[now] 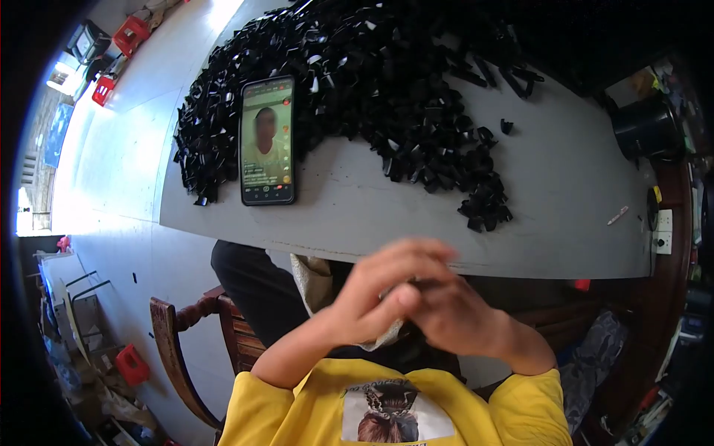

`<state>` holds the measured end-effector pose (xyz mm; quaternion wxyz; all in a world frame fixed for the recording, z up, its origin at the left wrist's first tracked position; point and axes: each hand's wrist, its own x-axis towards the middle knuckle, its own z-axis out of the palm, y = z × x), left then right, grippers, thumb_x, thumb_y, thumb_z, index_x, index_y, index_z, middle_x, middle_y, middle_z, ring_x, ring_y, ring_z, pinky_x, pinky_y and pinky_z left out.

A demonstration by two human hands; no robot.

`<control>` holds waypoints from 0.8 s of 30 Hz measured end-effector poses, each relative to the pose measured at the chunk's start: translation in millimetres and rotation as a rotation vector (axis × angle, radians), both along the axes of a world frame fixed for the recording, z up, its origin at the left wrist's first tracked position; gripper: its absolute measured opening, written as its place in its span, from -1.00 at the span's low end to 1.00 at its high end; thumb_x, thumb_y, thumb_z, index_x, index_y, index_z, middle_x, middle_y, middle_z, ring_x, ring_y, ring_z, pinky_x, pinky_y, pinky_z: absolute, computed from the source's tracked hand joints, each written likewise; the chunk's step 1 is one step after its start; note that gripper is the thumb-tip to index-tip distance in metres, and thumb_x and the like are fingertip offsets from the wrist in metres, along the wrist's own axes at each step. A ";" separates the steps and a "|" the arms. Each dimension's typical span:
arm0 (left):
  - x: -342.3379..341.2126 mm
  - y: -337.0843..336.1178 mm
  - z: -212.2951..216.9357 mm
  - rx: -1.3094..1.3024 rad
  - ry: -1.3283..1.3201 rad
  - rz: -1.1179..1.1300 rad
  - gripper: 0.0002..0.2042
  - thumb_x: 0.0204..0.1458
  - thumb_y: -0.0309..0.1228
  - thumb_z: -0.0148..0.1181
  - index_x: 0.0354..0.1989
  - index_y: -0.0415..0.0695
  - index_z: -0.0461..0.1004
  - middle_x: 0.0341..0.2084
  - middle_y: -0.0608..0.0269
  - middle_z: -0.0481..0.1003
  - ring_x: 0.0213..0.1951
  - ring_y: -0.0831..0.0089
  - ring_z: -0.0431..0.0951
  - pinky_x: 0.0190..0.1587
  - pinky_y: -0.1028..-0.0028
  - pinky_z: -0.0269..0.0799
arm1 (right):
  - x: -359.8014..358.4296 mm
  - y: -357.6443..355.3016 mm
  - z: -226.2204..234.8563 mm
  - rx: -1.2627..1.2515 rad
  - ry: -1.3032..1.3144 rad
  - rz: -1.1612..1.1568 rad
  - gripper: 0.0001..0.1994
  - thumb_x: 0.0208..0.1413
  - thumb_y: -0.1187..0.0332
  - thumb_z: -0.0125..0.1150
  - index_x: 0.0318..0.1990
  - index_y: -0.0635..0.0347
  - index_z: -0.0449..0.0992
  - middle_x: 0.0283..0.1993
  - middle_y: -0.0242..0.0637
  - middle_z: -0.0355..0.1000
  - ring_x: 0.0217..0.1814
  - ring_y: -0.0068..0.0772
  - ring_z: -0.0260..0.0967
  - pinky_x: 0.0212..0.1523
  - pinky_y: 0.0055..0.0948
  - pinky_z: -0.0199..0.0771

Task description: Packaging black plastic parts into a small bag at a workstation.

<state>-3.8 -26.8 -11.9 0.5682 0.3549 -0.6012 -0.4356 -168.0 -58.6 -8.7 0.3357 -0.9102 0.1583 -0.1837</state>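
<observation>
Fingers point(405, 262) of the left hand point(372, 290) and right hand point(460, 318) overlap, half-curled (too blurred to tell any grip); black pieces point(424, 126) lie heaped on the table point(573, 201), probably propping the phone point(268, 149) for viewing.

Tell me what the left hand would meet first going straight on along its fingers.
Probably the grey tabletop at its near edge, just beyond the fingertips of the left hand. Depth is unclear, so it might pass above that edge toward the small black pieces.
</observation>
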 end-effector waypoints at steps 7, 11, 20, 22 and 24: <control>18.7 -59.0 -17.8 -0.005 -0.820 0.548 -0.76 -0.07 -0.57 0.21 -0.18 -0.20 0.43 -0.31 0.10 0.38 -0.25 0.12 0.46 -0.24 0.30 0.41 | -26.6 -122.4 6.2 0.040 0.011 -0.741 -0.80 0.05 0.42 0.26 -0.24 0.36 0.45 -0.44 -0.17 0.41 -0.41 -0.44 0.34 -0.31 -0.48 0.36; 23.1 -64.7 -23.5 -0.022 -0.980 0.504 -0.70 -0.08 -0.57 0.21 -0.12 -0.18 0.41 -0.27 0.14 0.37 -0.23 0.16 0.46 -0.25 0.29 0.42 | -25.0 -208.8 -19.1 -0.253 0.055 -0.803 -0.71 0.04 0.44 0.25 -0.05 0.22 0.50 -0.12 -0.09 0.52 -0.08 -0.09 0.48 -0.08 -0.32 0.44; 15.6 -70.7 -22.2 -0.006 -1.018 0.495 -0.82 -0.07 -0.55 0.19 -0.28 -0.18 0.39 -0.34 0.17 0.36 -0.25 0.19 0.46 -0.28 0.30 0.43 | 27.6 -259.9 -42.9 -0.176 0.330 -0.884 -0.51 0.08 0.10 0.22 0.06 0.26 0.46 0.01 0.02 0.46 0.07 0.02 0.41 0.09 -0.21 0.41; 15.9 -70.5 -22.0 -0.022 -1.046 0.488 -0.85 -0.07 -0.54 0.18 -0.32 -0.18 0.38 -0.36 0.18 0.35 -0.28 0.21 0.45 -0.29 0.32 0.43 | 24.0 -253.9 -39.0 -0.107 0.339 -0.886 -0.48 0.06 0.09 0.24 0.08 0.27 0.44 0.01 0.02 0.46 0.06 0.03 0.41 0.08 -0.19 0.41; 17.5 -71.2 -24.7 -0.022 -1.092 0.499 -0.84 -0.11 -0.54 0.19 -0.34 -0.17 0.38 -0.36 0.19 0.36 -0.29 0.26 0.45 -0.29 0.35 0.42 | 13.8 -254.7 -43.3 -0.197 0.331 -0.866 -0.52 0.06 0.10 0.24 0.05 0.24 0.45 -0.05 0.02 0.49 0.02 0.03 0.43 0.04 -0.18 0.42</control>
